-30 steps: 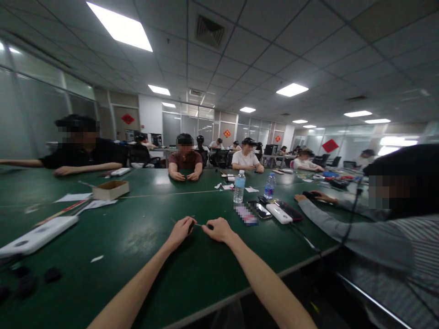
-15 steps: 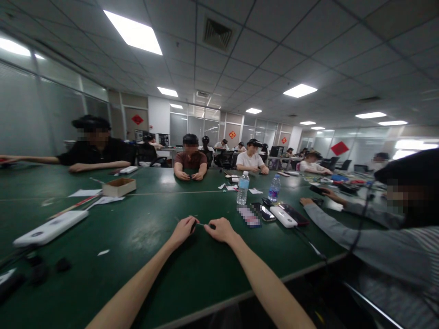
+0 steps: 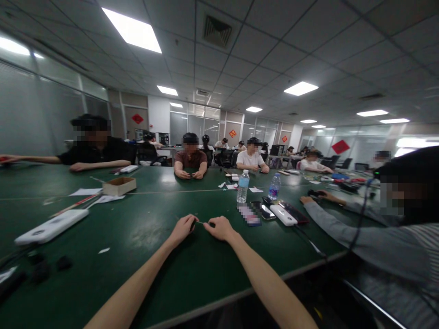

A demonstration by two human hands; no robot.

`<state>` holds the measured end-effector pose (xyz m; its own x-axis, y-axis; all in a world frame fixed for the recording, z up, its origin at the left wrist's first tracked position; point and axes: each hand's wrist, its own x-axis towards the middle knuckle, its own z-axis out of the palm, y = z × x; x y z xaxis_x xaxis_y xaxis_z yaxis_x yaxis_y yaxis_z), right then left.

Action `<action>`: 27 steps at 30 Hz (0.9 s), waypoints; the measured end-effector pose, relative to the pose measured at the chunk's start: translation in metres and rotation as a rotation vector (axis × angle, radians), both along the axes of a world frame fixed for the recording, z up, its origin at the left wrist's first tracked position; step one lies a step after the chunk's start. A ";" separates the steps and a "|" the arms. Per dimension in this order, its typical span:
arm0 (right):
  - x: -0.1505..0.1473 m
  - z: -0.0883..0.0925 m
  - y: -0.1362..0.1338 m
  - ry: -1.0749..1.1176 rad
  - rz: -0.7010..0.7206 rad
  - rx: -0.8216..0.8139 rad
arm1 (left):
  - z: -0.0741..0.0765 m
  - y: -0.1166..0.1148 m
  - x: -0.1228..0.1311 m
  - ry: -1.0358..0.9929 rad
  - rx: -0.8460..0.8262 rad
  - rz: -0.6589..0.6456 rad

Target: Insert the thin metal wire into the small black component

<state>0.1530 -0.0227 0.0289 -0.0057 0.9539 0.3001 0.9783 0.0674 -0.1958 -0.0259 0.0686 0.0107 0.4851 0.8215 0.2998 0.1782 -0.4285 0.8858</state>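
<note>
Both hands are held close together over the green table (image 3: 137, 269). My left hand (image 3: 184, 228) is closed in a pinch, its fingertips pointing right. Facing it, my right hand (image 3: 221, 228) is pinched too, with thumb and forefinger together. A thin pale strip (image 3: 200, 222) spans the small gap between the two sets of fingertips. It is too fine to identify, and its ends are hidden in the fingers. Right of my right hand lie a phone with a pixelated screen (image 3: 249, 214) and another phone (image 3: 267, 211).
Two bottles (image 3: 243, 187) (image 3: 274, 187) stand beyond the phones, near a white power bank (image 3: 283, 215). At left are a long white device (image 3: 51, 226), a cardboard box (image 3: 119, 186) and a paper scrap (image 3: 104, 250). A co-worker's sleeve (image 3: 329, 224) rests at right.
My left hand has turned slightly, and the thin line left of its fingers no longer shows clearly. The co-worker at right has lowered the dark object in their hand.
</note>
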 end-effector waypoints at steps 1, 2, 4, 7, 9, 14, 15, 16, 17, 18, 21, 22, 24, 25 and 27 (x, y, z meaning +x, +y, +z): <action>0.000 0.000 0.000 0.006 0.002 -0.002 | -0.001 0.001 0.000 -0.001 0.006 -0.006; 0.000 0.000 0.000 0.011 0.002 0.001 | -0.001 0.001 0.000 0.001 0.008 -0.006; 0.001 -0.001 0.000 0.016 0.006 0.006 | 0.001 -0.001 0.001 0.011 0.003 0.012; 0.002 -0.002 0.001 0.014 0.019 0.007 | 0.006 -0.006 0.001 0.021 -0.008 0.035; 0.003 -0.002 0.001 0.014 0.027 0.009 | 0.009 -0.009 0.001 0.022 -0.015 0.037; 0.004 -0.001 0.001 0.023 0.026 0.005 | 0.010 -0.010 0.001 0.027 -0.021 0.026; 0.004 -0.001 0.000 0.021 0.016 0.001 | 0.010 -0.009 0.002 0.029 -0.021 0.024; 0.004 -0.001 0.000 0.018 0.004 -0.002 | 0.009 -0.007 0.002 0.031 -0.021 0.025; 0.003 0.000 0.000 0.014 -0.009 -0.002 | 0.007 -0.006 0.003 0.032 -0.021 0.025; 0.003 0.000 -0.001 0.011 -0.020 0.000 | 0.005 -0.004 0.003 0.032 -0.020 0.025; 0.002 0.001 -0.002 0.013 -0.024 0.005 | -0.001 0.002 0.004 0.022 -0.006 0.002; 0.002 0.002 -0.003 0.014 -0.022 0.005 | -0.003 0.004 0.004 0.020 -0.002 -0.005; 0.002 0.002 -0.003 0.017 -0.022 0.004 | -0.004 0.006 0.005 0.021 -0.001 -0.009; 0.003 0.002 -0.003 0.019 -0.021 0.005 | -0.004 0.005 0.005 0.024 -0.007 -0.003; 0.003 0.002 -0.002 0.027 -0.016 0.007 | -0.002 0.003 0.005 0.029 -0.023 0.015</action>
